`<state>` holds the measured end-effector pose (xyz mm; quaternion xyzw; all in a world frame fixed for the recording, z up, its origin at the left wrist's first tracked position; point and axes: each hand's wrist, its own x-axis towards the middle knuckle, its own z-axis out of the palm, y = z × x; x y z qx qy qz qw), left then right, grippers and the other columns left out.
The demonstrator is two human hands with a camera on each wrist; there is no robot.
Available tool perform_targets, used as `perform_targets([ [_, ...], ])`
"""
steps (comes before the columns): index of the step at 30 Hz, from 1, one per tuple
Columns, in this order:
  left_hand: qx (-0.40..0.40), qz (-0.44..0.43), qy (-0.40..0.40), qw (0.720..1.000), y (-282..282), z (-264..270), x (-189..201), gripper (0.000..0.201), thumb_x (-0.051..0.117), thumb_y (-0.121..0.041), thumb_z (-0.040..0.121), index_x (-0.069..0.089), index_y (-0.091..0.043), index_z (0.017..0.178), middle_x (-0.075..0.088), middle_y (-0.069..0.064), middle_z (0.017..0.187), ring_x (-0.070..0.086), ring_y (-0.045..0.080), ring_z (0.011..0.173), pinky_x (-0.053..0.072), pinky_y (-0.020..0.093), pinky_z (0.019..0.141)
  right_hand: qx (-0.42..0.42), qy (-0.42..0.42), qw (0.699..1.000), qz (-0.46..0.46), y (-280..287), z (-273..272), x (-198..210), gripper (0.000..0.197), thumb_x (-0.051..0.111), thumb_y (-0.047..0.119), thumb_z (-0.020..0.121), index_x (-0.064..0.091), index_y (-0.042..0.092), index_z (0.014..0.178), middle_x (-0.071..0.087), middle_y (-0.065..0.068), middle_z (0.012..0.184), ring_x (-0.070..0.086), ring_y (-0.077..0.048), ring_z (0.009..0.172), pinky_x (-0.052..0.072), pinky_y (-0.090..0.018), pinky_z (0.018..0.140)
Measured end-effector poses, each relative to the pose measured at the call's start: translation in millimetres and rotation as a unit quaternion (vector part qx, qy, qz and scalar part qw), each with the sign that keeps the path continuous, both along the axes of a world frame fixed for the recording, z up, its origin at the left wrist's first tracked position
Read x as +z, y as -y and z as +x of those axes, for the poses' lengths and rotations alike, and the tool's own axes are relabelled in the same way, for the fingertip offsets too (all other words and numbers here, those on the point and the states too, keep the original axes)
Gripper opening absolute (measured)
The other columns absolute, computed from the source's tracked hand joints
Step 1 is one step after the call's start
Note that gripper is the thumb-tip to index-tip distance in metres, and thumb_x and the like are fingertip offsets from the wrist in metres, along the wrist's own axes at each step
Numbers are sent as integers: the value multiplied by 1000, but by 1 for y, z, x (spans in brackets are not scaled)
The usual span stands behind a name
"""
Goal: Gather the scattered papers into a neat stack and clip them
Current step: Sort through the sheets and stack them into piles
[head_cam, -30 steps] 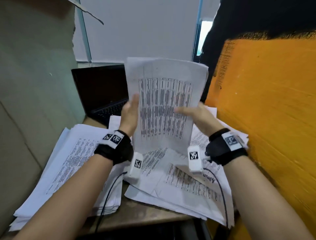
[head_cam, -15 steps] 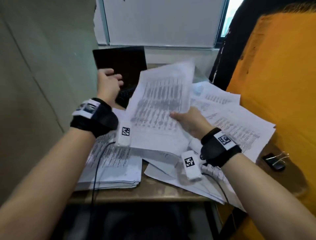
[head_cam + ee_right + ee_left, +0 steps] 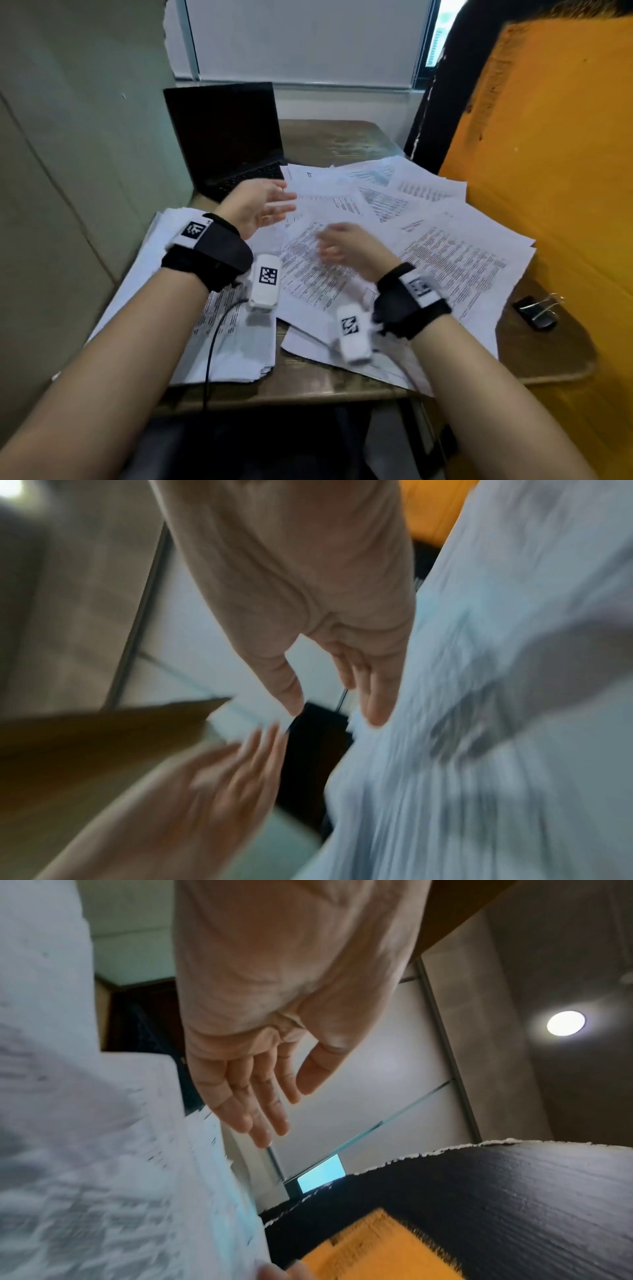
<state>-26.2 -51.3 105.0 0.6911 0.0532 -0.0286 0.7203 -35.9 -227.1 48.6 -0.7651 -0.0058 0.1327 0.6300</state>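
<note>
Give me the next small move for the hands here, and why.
Probably bring both hands down onto the scattered papers and sweep them together. Both the left hand and right hand hover open and hold nothing, the sheets lie fanned and overlapping across the desk, and the binder clip lies unused at the right edge, so clipping looks premature.

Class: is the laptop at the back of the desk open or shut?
Open. The laptop has its dark screen raised upright, and its keyboard shows below.

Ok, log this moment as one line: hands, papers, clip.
left hand: open, empty | right hand: open, over scattered papers | left stack: on desk | binder clip: unused, desk right edge
</note>
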Motion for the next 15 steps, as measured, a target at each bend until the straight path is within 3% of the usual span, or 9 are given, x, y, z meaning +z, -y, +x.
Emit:
perform_targets([
  [1, -17, 3, -12, 1000, 6, 2, -9, 20, 39, -6, 98, 56, -10, 107, 67, 4, 94, 67, 16, 75, 52, 22, 67, -77, 23, 996, -29, 29, 8, 4, 38, 65, 21, 91, 53, 1, 122, 55, -8, 84, 52, -16, 65, 46, -27, 60],
  [3, -43, 7, -30, 999, 21, 6, -24, 23, 41, -8, 98, 54, -8, 117, 65, 6, 97, 66, 19, 80, 52, 26, 73, -207, 34, 975, -69, 76, 16, 3, 19, 66, 18, 88, 55, 5, 96, 45, -8, 77, 42, -18, 60, 34, -27, 54],
  [5, -51, 4, -37, 998, 37, 11, -36, 26, 46, -8, 96, 55, -6, 121, 63, 8, 102, 64, 22, 85, 52, 29, 79, -256, -27, 965, -55, 100, 14, -3, 21, 67, 15, 88, 48, 5, 91, 38, -6, 72, 37, -19, 54, 29, -27, 51],
  [7, -45, -3, -34, 998, 47, 17, -42, 28, 50, -6, 94, 56, -6, 121, 61, 9, 108, 63, 25, 92, 52, 34, 89, -219, -88, 972, 1, 102, 11, -12, 30, 69, 13, 86, 49, -1, 103, 48, -12, 77, 52, -25, 55, 44, -28, 48],
  [9, -28, -24, -28, 999, 52, 24, -48, 27, 51, -8, 94, 57, -6, 120, 60, 10, 112, 62, 26, 99, 49, 36, 96, -144, -121, 982, 18, 89, 7, -22, 30, 71, 10, 85, 54, -5, 106, 60, -18, 79, 62, -26, 58, 55, -26, 49],
  [13, 34, -99, 2, 994, 49, 33, -65, 24, 50, -12, 96, 57, -9, 119, 59, 9, 122, 60, 24, 112, 49, 30, 97, -32, -122, 992, -18, 64, 11, -26, 21, 73, 5, 83, 64, 5, 102, 70, -10, 74, 68, -13, 52, 53, -20, 47],
  [15, 52, -131, 19, 990, 45, 35, -74, 20, 50, -11, 96, 58, -12, 114, 58, 9, 125, 57, 23, 118, 47, 29, 100, 4, -129, 991, -39, 60, 13, -22, 7, 69, 4, 87, 62, 5, 87, 68, -4, 57, 64, -11, 42, 49, -17, 41],
])
